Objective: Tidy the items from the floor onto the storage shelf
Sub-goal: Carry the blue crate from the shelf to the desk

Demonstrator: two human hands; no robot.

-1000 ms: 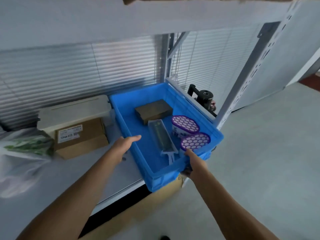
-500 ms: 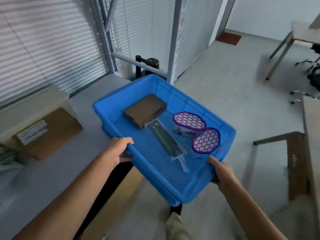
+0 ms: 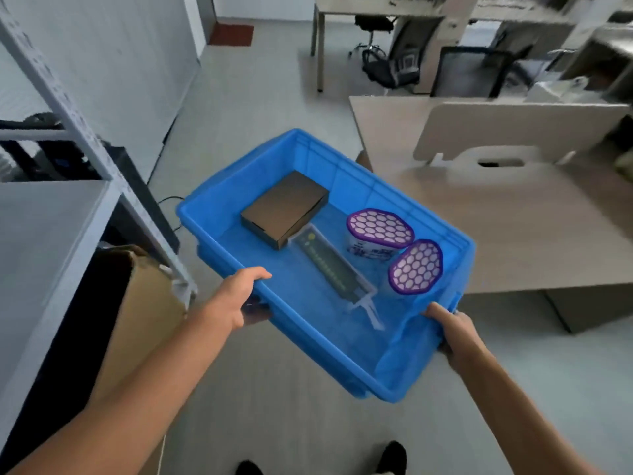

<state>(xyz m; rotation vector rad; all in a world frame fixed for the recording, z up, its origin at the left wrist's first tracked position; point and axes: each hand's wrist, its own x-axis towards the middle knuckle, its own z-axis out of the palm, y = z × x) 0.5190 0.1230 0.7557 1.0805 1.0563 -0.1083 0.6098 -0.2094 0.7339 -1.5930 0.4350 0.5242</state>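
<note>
The grey floor (image 3: 260, 97) fills most of the view, with a wooden desk (image 3: 513, 234) to the right and office chairs (image 3: 390, 60) further back. At the left stands the storage shelf (image 3: 37, 234), a grey board carried on a perforated metal upright; a brown cardboard box (image 3: 144, 303) sits on the floor against its front corner.

A blue plastic crate (image 3: 442, 234) is held in the air above the floor, between the shelf and the desk and clear of both, tilted with its near corner lowest. The left hand (image 3: 233, 299) has a closed grip on the crate's left rim, thumb over the top edge and fingers underneath. The right hand (image 3: 455, 334) has a closed grip on the near right rim, thumb on top; its fingers are hidden below.

Inside the crate, a flat dark brown box (image 3: 284, 207) lies toward the far end. Just beside it, a long clear pack (image 3: 332, 269) with a dark strip inside runs diagonally toward the near wall. Right of the pack stand two white tubs with purple honeycomb lids: the far tub (image 3: 380, 228) is upright, and the near tub (image 3: 416, 267) is tipped toward the viewer, leaning by the right wall. The two tubs touch. The person's dark shoes (image 3: 394, 457) show at the bottom edge.
</note>
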